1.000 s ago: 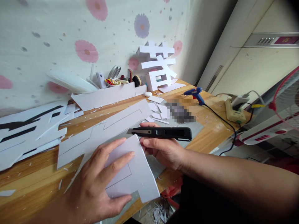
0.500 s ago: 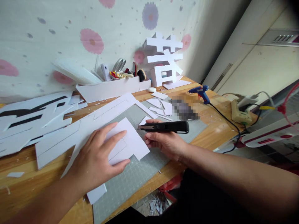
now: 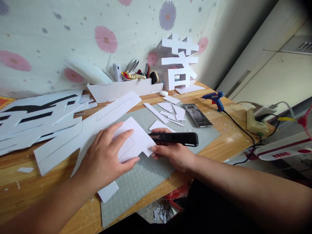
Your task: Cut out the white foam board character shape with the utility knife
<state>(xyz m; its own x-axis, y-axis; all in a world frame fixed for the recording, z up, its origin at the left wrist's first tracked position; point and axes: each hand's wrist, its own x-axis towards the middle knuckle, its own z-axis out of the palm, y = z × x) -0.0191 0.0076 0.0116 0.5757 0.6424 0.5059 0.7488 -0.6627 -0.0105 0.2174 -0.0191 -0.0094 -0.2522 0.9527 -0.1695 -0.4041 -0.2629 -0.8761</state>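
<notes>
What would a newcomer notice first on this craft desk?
At the centre, the left hand presses a white card onto the cutting mat, while the right hand holds a black knife beside it. At the back stands a big white paper character.

Hidden and cut-off parts, centre and edges of frame

Your left hand (image 3: 107,159) covers much of the white card piece (image 3: 136,141); the red fan (image 3: 305,118) is cut off at the right edge.
</notes>
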